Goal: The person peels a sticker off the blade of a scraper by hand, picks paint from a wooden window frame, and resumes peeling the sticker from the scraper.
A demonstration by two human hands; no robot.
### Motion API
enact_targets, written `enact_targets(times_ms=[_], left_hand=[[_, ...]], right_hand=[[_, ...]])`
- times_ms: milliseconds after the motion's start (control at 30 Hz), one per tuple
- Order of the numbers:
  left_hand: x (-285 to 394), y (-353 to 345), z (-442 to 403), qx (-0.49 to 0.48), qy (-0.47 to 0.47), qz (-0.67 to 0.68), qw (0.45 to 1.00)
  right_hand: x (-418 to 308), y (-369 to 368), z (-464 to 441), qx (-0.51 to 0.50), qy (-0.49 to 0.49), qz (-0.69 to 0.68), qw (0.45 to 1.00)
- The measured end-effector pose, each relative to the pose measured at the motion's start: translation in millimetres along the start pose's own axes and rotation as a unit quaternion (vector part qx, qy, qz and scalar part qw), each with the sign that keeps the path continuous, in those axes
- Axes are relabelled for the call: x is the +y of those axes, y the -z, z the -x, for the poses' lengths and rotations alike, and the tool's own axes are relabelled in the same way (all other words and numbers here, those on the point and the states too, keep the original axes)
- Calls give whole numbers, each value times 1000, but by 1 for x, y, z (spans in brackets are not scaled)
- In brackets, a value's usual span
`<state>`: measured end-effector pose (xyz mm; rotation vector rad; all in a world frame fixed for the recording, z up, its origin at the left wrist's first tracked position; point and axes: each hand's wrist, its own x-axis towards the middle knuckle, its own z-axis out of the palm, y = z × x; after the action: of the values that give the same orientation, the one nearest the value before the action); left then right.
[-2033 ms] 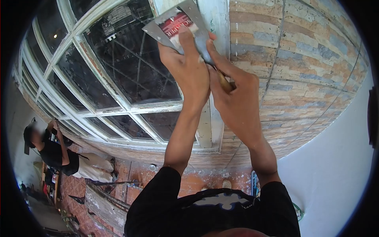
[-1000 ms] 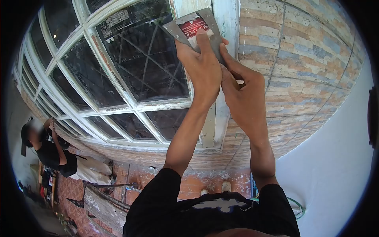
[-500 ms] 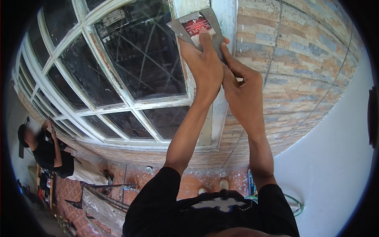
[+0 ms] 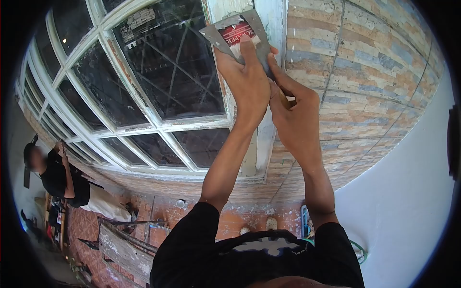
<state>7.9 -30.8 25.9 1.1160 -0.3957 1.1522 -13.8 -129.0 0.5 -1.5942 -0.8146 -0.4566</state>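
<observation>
A wide metal scraper (image 4: 263,45) with a red label lies over the right-hand upright of the white window frame (image 4: 192,126). My left hand (image 4: 248,86) grips its blade, thumb on the label and the other fingers hidden behind. Lower and to the right, my right hand (image 4: 298,115) is closed round the handle, with a finger reaching up to the blade's edge. Only a bit of the handle shows between thumb and fingers. Paint on the frame is worn and flaking beside dark glass panes.
Stone-patterned tiles (image 4: 365,81) cover the wall right of the window. Another person (image 4: 65,180) stands at the far left by the windows. A weathered wooden bench (image 4: 122,252) is below, with white flakes on the red floor (image 4: 225,223). A blue tray (image 4: 305,221) lies lower right.
Since two seconds ago, both hands and the scraper sit slightly further right in view. The grip looks the same. The other person appears slightly further left.
</observation>
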Motion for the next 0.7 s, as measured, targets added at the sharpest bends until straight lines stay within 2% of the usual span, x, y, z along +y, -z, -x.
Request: enact_targets(times_ms=[300, 467, 567, 700], left_hand=[[-6, -5, -1, 14, -22, -12, 1000], [-5, -2, 3, 37, -22, -25, 999], [-8, -2, -7, 35, -39, -30, 998], [-4, 5, -8, 14, -24, -40, 999]], right_hand=[[17, 1, -9, 30, 71, -14, 997], [12, 5, -5, -4, 48, 8, 999], [3, 2, -12, -16, 2, 2, 1000], [6, -8, -8, 14, 25, 8, 1000]])
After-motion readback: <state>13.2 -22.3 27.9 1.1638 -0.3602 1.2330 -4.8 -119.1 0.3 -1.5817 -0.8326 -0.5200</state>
